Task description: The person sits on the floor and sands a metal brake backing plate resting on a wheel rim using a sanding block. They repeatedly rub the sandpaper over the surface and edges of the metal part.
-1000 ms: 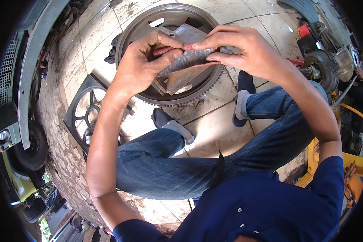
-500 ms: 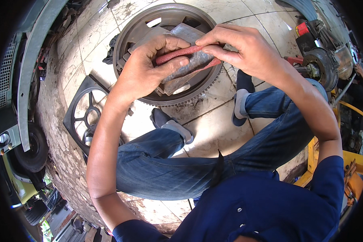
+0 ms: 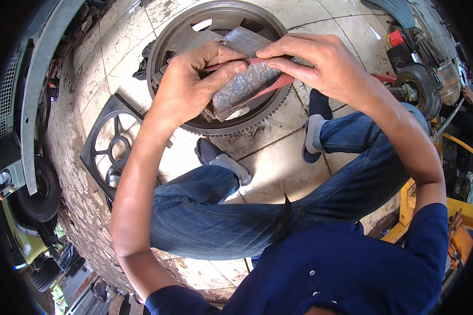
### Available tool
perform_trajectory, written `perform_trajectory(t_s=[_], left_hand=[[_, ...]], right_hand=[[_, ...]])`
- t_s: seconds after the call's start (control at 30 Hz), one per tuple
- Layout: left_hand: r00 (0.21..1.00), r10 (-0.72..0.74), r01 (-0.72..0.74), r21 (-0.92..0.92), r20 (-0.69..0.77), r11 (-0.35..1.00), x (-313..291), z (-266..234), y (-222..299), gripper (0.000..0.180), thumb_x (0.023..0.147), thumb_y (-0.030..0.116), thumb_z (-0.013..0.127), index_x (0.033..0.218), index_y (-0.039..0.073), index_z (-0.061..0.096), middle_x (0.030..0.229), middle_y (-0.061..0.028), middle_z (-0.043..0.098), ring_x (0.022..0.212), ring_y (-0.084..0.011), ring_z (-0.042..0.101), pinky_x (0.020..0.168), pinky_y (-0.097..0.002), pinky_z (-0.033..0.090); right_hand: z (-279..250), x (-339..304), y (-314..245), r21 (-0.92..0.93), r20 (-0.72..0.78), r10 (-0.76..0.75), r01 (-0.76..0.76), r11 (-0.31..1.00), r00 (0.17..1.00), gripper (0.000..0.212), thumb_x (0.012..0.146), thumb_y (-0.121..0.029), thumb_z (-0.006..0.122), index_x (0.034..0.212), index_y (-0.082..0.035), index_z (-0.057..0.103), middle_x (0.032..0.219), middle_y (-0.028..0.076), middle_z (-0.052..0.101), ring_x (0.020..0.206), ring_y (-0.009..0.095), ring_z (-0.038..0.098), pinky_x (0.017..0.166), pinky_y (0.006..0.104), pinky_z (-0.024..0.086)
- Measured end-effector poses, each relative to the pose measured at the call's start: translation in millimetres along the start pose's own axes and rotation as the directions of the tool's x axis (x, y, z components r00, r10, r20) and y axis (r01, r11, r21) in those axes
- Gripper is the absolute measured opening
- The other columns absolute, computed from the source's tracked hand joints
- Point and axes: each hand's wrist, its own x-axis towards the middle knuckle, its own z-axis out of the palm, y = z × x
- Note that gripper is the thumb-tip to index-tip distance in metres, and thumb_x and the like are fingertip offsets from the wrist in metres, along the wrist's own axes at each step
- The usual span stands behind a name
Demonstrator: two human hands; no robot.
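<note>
Both hands hold a folded piece of sandpaper, red on one side and grey with blue print on the other. My left hand pinches its left end, thumb on top and the other fingers partly hidden. At the upper right edge, my right hand grips it between thumb and fingertips. Under the sandpaper lie grey metal blocks, mostly covered by it and my hands. They rest on a large round flywheel with a toothed rim, flat on the tiled floor.
A black plastic fan shroud lies left of my left forearm. At the right are a hub with a drum and a yellow metal frame. My feet in slippers rest near the flywheel. Vehicle parts line the far left.
The sandpaper has tilted, so more of its grey printed face shows and less of the red fold by my left hand. Both hands keep their grip, nearly in place.
</note>
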Motion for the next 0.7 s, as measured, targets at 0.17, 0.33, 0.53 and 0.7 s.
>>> perform_trajectory(t_s=[0.17,0.33,0.53,0.7], left_hand=[[1.000,-0.019,0.019,0.013,0.020,1.000,0.4,-0.9,4.7,0.022,0.093,0.014,0.070,0.110,0.000,0.072,0.102,-0.0085,0.074,0.094,-0.0121,0.068,0.087,-0.0294,0.055],[1.000,0.014,-0.014,-0.026,0.004,1.000,-0.2,-0.7,4.4,0.020,0.092,0.012,0.072,0.108,0.000,0.072,0.101,-0.0087,0.075,0.094,-0.0120,0.069,0.087,-0.0285,0.054],[1.000,-0.009,0.009,0.021,0.001,1.000,-2.3,2.8,8.2,0.015,0.092,0.007,0.071,0.105,0.000,0.071,0.099,-0.0076,0.074,0.094,-0.0116,0.068,0.089,-0.0282,0.054],[0.999,0.044,-0.044,0.032,0.002,0.998,-1.0,3.2,10.4,0.014,0.093,0.005,0.070,0.106,-0.001,0.070,0.101,-0.0074,0.073,0.097,-0.0115,0.068,0.090,-0.0283,0.054]], right_hand=[[-2.6,0.8,2.8,0.050,0.021,0.012,-0.013,0.999,1.000,0.022,0.088,-0.012,0.073,0.110,-0.007,0.073,0.101,0.011,0.075,0.088,0.026,0.074,0.079,0.0346,0.059],[-4.4,2.0,-0.3,0.166,0.059,0.113,-0.121,0.979,0.992,0.025,0.088,-0.012,0.073,0.113,-0.007,0.072,0.101,0.010,0.075,0.089,0.024,0.074,0.079,0.0335,0.058],[-1.3,1.6,-1.9,0.187,0.060,0.090,-0.100,0.977,0.994,0.022,0.090,-0.010,0.072,0.112,-0.007,0.070,0.101,0.010,0.075,0.089,0.021,0.073,0.079,0.0327,0.057],[0.1,1.1,-7.1,0.307,0.053,0.161,-0.169,0.936,0.986,0.017,0.091,-0.008,0.071,0.107,-0.005,0.070,0.097,0.009,0.074,0.090,0.018,0.072,0.080,0.0320,0.056]])
